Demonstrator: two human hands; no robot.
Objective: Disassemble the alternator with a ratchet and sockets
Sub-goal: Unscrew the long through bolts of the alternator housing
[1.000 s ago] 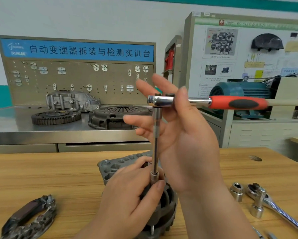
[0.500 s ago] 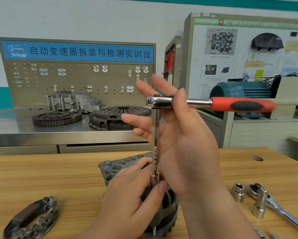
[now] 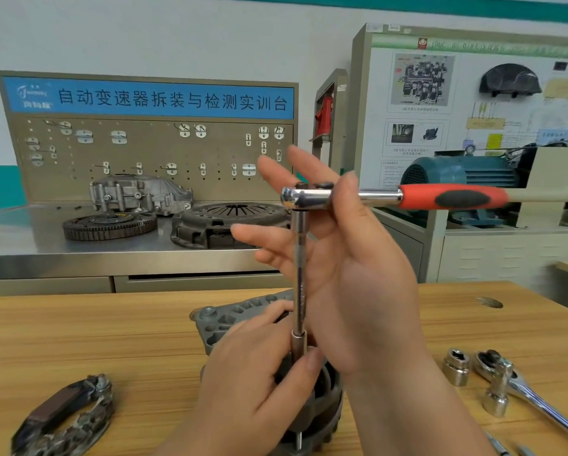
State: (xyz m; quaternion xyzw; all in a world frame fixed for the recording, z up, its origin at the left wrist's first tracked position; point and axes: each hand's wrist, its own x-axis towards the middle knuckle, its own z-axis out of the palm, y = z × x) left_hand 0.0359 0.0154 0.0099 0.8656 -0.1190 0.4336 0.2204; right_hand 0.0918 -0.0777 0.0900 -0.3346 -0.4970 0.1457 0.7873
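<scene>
chrome ratchet [image 3: 381, 195] on alternator [image 3: 333, 396], prob seated

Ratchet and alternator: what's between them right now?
In the head view, an upright extension bar runs down from the ratchet to a socket over the alternator. The left hand pinches the socket, and the right hand holds the ratchet.

Bright, even light; faint shadows on the pale wooden tabletop [image 3: 78, 337]. Frame edges bow, and the white diagram board [image 3: 466, 103] looks blurred.
</scene>
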